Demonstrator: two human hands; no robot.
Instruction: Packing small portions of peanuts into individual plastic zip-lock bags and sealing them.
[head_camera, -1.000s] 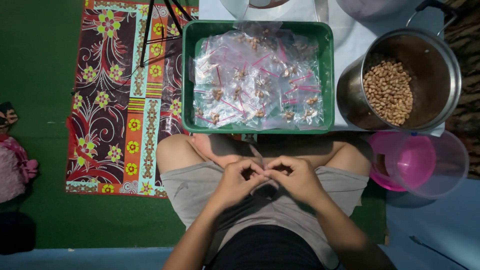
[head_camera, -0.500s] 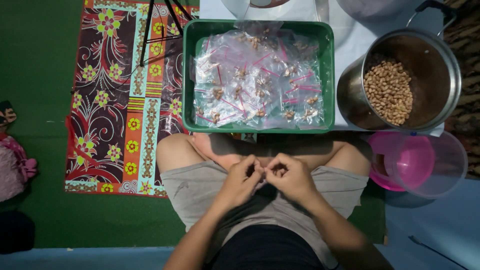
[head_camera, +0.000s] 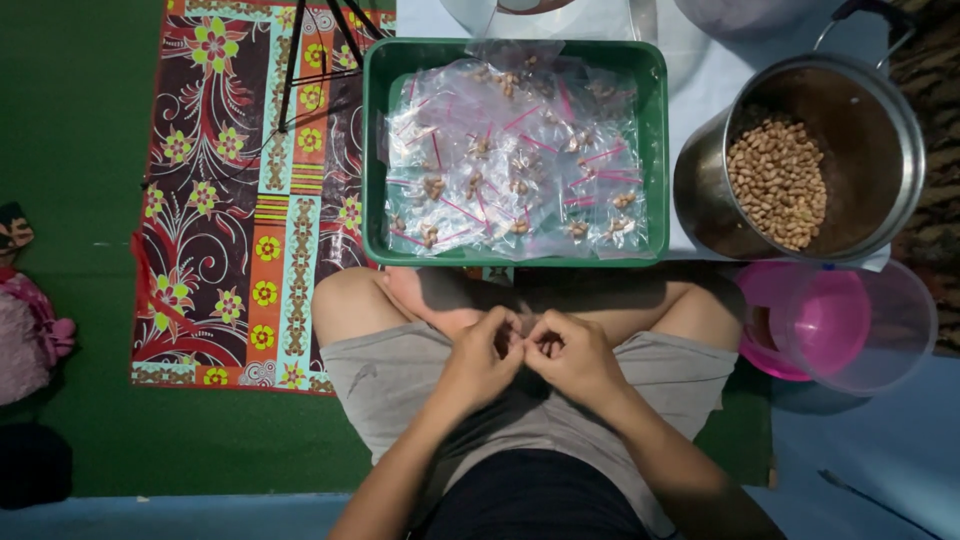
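My left hand (head_camera: 478, 362) and my right hand (head_camera: 577, 357) meet over my lap, fingertips pinched together. Between them they grip something small, seemingly a small clear bag (head_camera: 522, 345), mostly hidden by the fingers. Just beyond my knees stands a green tray (head_camera: 378, 150) filled with several small clear bags (head_camera: 515, 150), each with a pink seal strip and a few peanuts inside. To the right of the tray a metal pot (head_camera: 885, 120) holds loose peanuts (head_camera: 778, 180).
A pink bowl (head_camera: 825, 320) sits inside a clear plastic tub (head_camera: 905, 330) by my right knee. A patterned floral mat (head_camera: 240, 200) lies on the green floor on the left, with thin black tripod legs (head_camera: 300, 60) over it. A pink cloth item (head_camera: 30, 335) is at the far left.
Both hands stay over my lap; only the fingertips shift slightly against each other.
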